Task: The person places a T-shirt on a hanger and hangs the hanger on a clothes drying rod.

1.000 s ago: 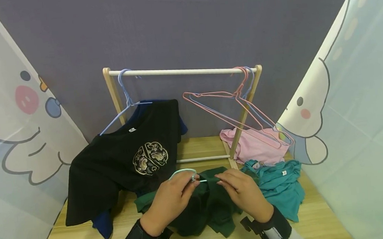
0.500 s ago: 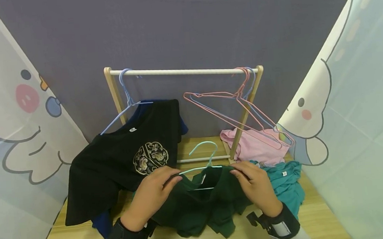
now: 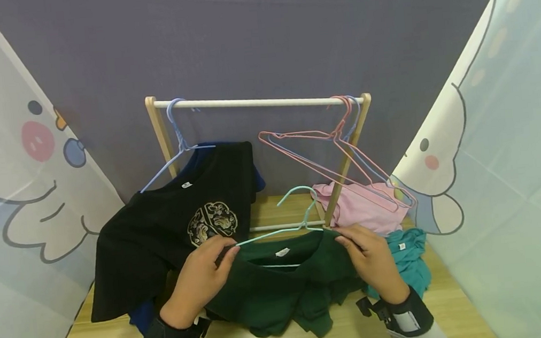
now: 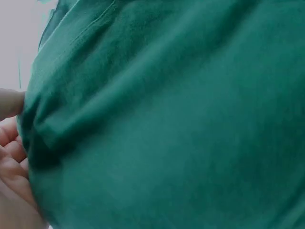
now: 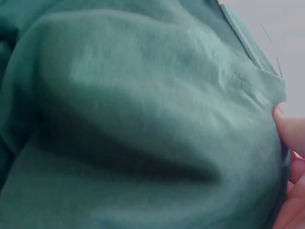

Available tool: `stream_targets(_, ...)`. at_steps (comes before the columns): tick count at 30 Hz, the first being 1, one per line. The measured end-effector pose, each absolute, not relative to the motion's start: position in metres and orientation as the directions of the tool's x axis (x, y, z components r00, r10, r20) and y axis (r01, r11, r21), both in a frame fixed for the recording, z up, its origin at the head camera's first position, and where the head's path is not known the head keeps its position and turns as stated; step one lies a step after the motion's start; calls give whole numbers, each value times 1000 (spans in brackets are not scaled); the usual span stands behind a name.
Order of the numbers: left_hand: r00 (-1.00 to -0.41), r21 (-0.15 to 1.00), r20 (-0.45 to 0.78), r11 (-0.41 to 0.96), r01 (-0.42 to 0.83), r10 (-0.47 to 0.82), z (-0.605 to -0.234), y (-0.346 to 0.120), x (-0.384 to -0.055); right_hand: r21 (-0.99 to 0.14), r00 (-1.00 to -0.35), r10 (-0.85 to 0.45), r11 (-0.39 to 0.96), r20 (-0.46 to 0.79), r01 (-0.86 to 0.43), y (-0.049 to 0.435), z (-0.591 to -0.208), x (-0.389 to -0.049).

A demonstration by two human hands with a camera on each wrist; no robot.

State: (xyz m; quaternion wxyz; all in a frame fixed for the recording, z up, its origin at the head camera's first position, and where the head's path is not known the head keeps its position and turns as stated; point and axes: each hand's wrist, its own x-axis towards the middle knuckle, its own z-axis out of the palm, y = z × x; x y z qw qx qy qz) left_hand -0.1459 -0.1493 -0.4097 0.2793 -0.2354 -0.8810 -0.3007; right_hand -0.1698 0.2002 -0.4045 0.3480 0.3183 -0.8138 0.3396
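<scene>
A dark green T-shirt [image 3: 281, 291] lies spread at its neckline on the table, with a mint-green hanger [image 3: 305, 223] inside its shoulders. The hanger's hook stands up above the collar, and a white label shows inside the neck. My left hand [image 3: 201, 276] pinches the shirt's left shoulder at the hanger's end. At the opposite shoulder, my right hand [image 3: 371, 259] pinches the fabric between thumb and fingers. Green cloth [image 4: 157, 133] fills most of the left wrist view, with the thumb and curled fingers at its edge. The right wrist view likewise shows a thumb pressing the shoulder.
Behind the shirt stands a rack with a white rail [image 3: 255, 102]. A black T-shirt [image 3: 170, 237] hangs at its left over something dark blue. Pink and blue hangers [image 3: 337, 133] hang at the right, above a pink garment [image 3: 351, 210] and a teal garment [image 3: 411, 258].
My hands have moved apart, from close together near the collar out to the two shoulders. The hanger's hook has risen and shifted right, and the neckline has opened wide.
</scene>
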Motion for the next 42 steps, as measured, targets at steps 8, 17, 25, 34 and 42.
stream_targets(8,-643,356,689,617,702,334,-414,-138,-148,-290,-526,-350,543,775,-788,189,-405,-165)
stream_targets(17,-651,367,700,634,681,294,-414,-136,-147,-260,-510,-392,537,765,-803,191,-412,-167)
stream_targets(25,-672,406,708,653,639,217,-414,-143,-147,-319,-582,-346,582,735,-748,210,-413,-167)
stream_targets(34,-622,366,727,602,710,291,-418,-135,-147,-371,-619,-431,530,657,-763,208,-419,-162)
stream_targets(42,-675,385,667,631,674,314,-419,-135,-143,-378,-623,-413,533,664,-757,210,-424,-161)
